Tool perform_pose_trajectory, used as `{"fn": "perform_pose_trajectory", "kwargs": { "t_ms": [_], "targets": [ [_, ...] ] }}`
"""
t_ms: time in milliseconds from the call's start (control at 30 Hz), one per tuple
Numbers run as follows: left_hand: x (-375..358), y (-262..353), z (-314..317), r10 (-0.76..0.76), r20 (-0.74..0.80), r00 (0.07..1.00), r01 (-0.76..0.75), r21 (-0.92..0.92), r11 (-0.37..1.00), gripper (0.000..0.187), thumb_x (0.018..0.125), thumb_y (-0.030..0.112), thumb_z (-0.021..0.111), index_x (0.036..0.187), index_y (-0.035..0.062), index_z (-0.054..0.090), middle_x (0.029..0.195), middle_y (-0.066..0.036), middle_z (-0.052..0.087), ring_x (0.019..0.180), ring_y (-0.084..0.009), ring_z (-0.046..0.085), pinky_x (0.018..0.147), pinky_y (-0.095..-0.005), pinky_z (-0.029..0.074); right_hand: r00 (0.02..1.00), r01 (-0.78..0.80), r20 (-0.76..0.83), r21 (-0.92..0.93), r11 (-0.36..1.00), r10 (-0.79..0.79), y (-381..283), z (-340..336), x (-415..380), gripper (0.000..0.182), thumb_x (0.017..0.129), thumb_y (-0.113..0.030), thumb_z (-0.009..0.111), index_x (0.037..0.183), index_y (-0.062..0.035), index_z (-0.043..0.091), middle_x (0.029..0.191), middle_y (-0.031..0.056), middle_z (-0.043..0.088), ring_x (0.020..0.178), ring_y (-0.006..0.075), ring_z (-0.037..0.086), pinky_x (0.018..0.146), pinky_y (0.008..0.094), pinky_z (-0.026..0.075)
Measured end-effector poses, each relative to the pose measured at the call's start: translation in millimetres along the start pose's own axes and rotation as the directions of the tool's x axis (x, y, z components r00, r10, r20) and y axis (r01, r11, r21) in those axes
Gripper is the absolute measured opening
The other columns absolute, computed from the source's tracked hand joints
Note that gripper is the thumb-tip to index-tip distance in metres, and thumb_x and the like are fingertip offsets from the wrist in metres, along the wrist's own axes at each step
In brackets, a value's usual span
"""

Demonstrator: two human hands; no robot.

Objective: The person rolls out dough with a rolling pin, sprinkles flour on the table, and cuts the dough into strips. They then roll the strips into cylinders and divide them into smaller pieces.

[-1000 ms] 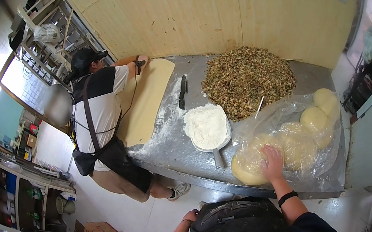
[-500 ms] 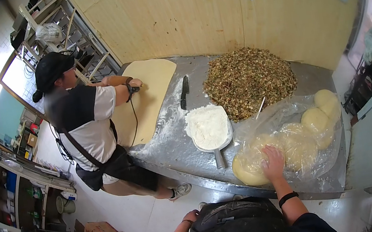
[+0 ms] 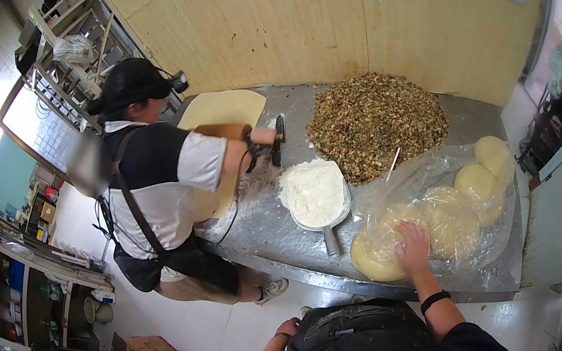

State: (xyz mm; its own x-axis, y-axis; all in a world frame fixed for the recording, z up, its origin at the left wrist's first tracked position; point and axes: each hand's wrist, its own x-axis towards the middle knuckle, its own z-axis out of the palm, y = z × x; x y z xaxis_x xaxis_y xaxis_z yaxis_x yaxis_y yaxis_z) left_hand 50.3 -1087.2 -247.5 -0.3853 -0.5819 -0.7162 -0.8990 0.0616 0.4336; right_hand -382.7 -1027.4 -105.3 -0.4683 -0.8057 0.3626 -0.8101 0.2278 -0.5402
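Observation:
My right hand (image 3: 412, 244) lies with its fingers stretched out on a large dough ball (image 3: 376, 255) at the table's front edge. Clear plastic sheeting (image 3: 409, 187) covers part of that ball and several other dough balls (image 3: 476, 185) to the right. Down by the apron (image 3: 353, 342), at my waist, is my left hand (image 3: 289, 329); its fingers are partly hidden, and nothing shows in it. Left of the dough, a metal scoop (image 3: 330, 240) heaped with white flour (image 3: 313, 192) rests on the table.
A big mound of chopped nut-like filling (image 3: 376, 122) sits at the back of the metal table (image 3: 268, 230). At left, a co-worker (image 3: 158, 151) leans over a rolled dough sheet (image 3: 228, 106) with a rolling pin (image 3: 222, 132), one hand at a dark knife-like tool (image 3: 279, 135).
The co-worker has leaned to the right over the dough sheet, and one of their hands has reached the dark tool. Both of my hands have stayed where they were.

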Motion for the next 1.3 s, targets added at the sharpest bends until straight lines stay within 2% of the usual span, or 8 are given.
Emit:
{"fn": "perform_pose_trajectory", "kwargs": {
  "t_ms": [500, 1300],
  "targets": [
    [9, -12, 4, 0.019, 0.034, 0.999, -0.019, -0.005, 1.0, 0.04, 0.074, 0.04, 0.059, 0.102, 0.0112, 0.063, 0.102, -0.019, 0.063, 0.1, -0.0338, 0.057, 0.088, -0.0382, 0.044, 1.0, 0.007, -0.012, 0.007, 1.0, -0.007, -6, -5, 2, 0.041, 0.071, -0.019, 0.055, 0.11, -0.0086, 0.056, 0.121, 0.0112, 0.052, 0.119, 0.0306, 0.042, 0.104, 0.0479, 0.026],
    [2, -5, -1, 0.046, -0.006, 0.999, -0.046, 0.006, 0.999, 0.04, 0.073, 0.039, 0.06, 0.101, 0.0112, 0.064, 0.101, -0.02, 0.063, 0.099, -0.0343, 0.057, 0.087, -0.0383, 0.045, 1.0, -0.002, 0.002, -0.007, 1.0, 0.002, -4, -3, 2, 0.04, 0.072, -0.02, 0.055, 0.11, -0.0083, 0.056, 0.121, 0.0117, 0.052, 0.118, 0.0304, 0.043, 0.103, 0.0479, 0.026]
  ]
}}
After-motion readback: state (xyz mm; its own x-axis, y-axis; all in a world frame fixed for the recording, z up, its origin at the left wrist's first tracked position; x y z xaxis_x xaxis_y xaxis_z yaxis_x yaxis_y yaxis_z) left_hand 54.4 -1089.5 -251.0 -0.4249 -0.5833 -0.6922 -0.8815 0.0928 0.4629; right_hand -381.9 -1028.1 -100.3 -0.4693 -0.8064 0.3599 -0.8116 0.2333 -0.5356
